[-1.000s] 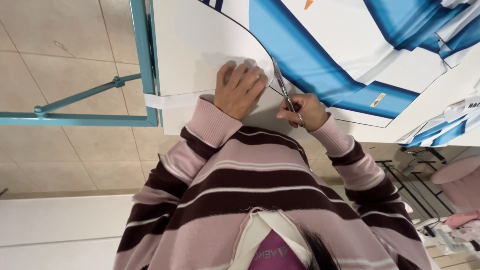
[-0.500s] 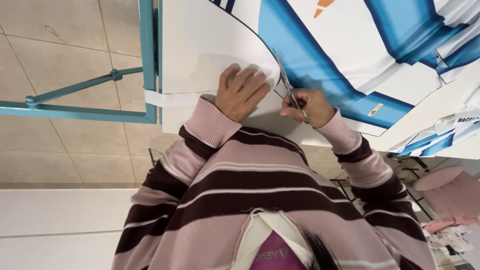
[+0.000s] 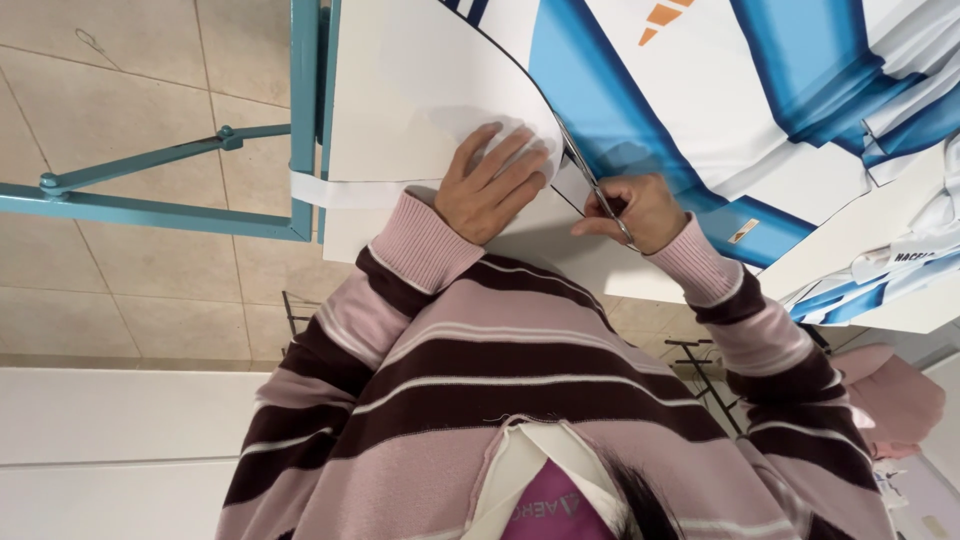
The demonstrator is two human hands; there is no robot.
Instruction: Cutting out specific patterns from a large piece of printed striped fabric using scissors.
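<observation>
Head view: white sheet is being pressed flat on table by left hand, fingers spread. Scissors are being gripped by right hand, blades on curved edge. Cut judged partly done; curve above remaining. Blue-and-white printed sheets are lying at right, 1 small orange mark at top. Teal frame is standing at left.

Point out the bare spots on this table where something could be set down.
Bare white sheet lies between the teal table frame and the left hand. Crowded: the scissors in the right hand, and the blue-and-white printed fabric beyond.
</observation>
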